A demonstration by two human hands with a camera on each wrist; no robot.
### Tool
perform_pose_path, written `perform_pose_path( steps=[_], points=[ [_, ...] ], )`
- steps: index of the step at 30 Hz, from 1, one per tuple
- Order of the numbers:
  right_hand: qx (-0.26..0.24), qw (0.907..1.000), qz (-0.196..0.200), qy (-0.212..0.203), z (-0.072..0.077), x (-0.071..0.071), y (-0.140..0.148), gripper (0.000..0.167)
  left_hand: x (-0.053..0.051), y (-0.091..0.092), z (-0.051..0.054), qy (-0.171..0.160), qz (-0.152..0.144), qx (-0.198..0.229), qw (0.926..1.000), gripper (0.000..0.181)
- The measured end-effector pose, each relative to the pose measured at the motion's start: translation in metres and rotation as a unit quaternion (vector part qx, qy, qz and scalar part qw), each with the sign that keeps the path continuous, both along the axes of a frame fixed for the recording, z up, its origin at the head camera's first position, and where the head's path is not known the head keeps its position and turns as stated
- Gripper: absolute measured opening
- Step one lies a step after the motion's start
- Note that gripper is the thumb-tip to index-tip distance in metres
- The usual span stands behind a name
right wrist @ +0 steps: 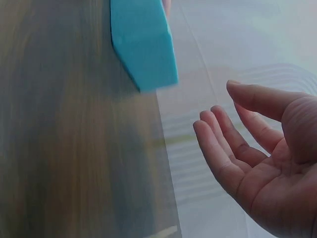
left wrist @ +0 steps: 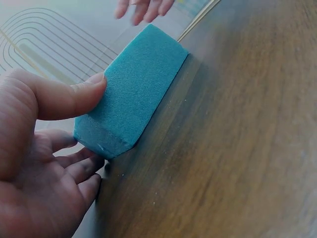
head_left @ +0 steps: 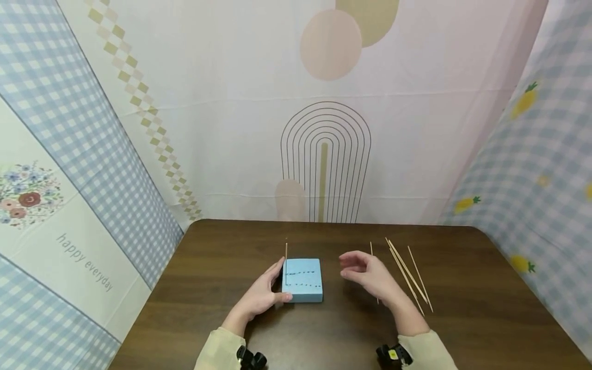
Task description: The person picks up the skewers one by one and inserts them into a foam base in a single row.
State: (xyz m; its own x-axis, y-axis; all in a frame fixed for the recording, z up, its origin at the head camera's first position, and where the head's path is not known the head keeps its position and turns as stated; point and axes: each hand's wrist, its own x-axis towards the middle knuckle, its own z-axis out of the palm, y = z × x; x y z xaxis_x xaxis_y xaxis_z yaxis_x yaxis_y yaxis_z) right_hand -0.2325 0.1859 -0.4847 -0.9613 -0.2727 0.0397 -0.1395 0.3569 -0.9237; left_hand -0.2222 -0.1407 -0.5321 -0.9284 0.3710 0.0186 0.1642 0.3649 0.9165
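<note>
A light blue foam block (head_left: 302, 280) lies flat on the table, its top marked with two rows of small dark dots. One thin wooden stick (head_left: 286, 257) stands upright from its left side. My left hand (head_left: 262, 293) grips the block's left side, thumb at the front corner and fingers along the side; the left wrist view shows the thumb pressing the block (left wrist: 133, 84). To the right of the block, my right hand (head_left: 365, 272) hovers with loosely bent fingers and nothing between them. The right wrist view shows that hand (right wrist: 262, 153) apart from the block (right wrist: 143, 44).
Several loose wooden sticks (head_left: 407, 275) lie on the brown table (head_left: 342, 329) to the right of my right hand. Another stick (head_left: 371, 248) lies partly hidden behind that hand. A patterned cloth (head_left: 231, 128) hangs beyond the table's far edge, with checked cloth on both sides.
</note>
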Motion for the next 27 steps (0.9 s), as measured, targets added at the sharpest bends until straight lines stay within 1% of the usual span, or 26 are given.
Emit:
perform_pose_path(
  steps=[3, 8, 13, 16, 19, 24, 27],
  points=[
    [0.026, 0.9996, -0.013, 0.003, -0.001, -0.001, 0.014, 0.040, -0.001, 0.000, 0.001, 0.001, -0.001, -0.003, 1.0000, 0.102],
    [0.039, 0.9987, -0.032, 0.002, -0.002, -0.007, 0.029, 0.044, -0.002, 0.000, 0.002, 0.003, -0.004, -0.007, 1.0000, 0.102],
    [0.051, 0.9978, -0.041, -0.007, -0.004, -0.011, 0.041, 0.048, -0.003, -0.003, 0.000, 0.000, -0.001, -0.007, 1.0000, 0.102],
    [0.061, 0.9967, -0.049, -0.021, -0.005, -0.011, 0.049, 0.051, -0.001, -0.003, -0.002, -0.008, -0.005, -0.004, 0.9999, 0.102],
    [0.061, 0.9961, -0.056, -0.030, -0.006, -0.011, 0.056, 0.055, 0.001, -0.003, -0.003, -0.008, -0.008, -0.005, 0.9999, 0.102],
    [0.036, 0.9961, -0.068, -0.044, -0.009, -0.014, 0.063, 0.060, 0.003, -0.002, 0.000, -0.007, -0.001, 0.001, 1.0000, 0.100],
    [0.043, 0.9943, -0.075, -0.063, -0.013, -0.015, 0.065, 0.062, 0.005, -0.001, 0.001, -0.010, 0.002, 0.006, 0.9999, 0.099]
  ],
)
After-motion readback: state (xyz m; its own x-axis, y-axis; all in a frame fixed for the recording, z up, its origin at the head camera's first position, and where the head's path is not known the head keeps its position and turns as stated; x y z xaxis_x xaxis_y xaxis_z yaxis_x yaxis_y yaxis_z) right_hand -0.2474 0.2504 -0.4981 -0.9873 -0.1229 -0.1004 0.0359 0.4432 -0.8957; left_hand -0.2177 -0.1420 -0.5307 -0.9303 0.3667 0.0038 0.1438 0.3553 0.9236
